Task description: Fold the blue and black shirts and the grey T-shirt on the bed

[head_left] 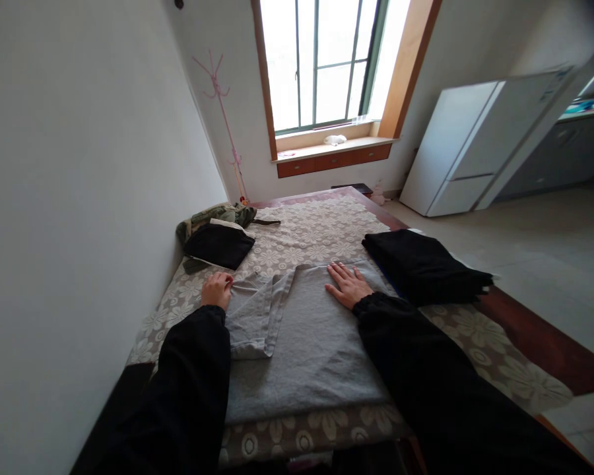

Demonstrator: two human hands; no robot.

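A grey garment, seemingly a T-shirt, lies spread over the near part of the table, partly folded on its left side. My left hand has its fingers closed on the garment's left edge, where a flap of cloth creases toward the middle. Flat on the far right part of the same cloth rests my right hand, fingers spread and palm down. Black sleeves cover both forearms and hide some of the garment's near sides.
A stack of folded black cloth sits on the table's right side. At the far left are a black folded cloth and a camouflage-coloured bag by the wall. A flowered tablecloth covers the table. Beyond stand a pink coat rack and a white fridge.
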